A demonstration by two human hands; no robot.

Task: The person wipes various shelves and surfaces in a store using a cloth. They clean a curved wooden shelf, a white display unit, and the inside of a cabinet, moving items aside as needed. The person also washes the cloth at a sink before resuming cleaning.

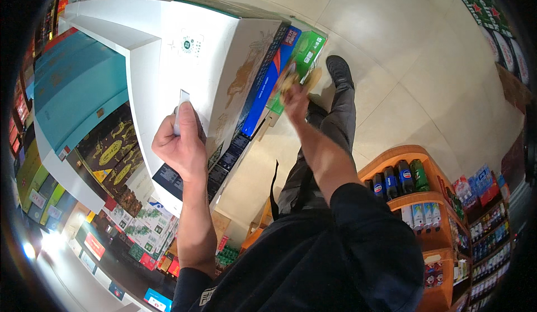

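Note:
My left hand [184,140] is closed round the white plastic handle [183,102] of a large white carton [201,35], at a slot in its face. My right hand [295,100] is blurred, held over the green carton [308,54] and beside the blue carton [266,89]. A blurred yellowish item [293,79] shows at its fingers; what it is cannot be told. The white carton has a brown printed picture on one side and dark printed panels by my left wrist.
Glossy tiled floor [402,52] lies around my feet. A wooden shelf [394,157] with bottles stands at the right, near my right elbow. Green beer cartons [478,6] are at the upper right. A teal box [79,89] and more boxes fill shelves at the left.

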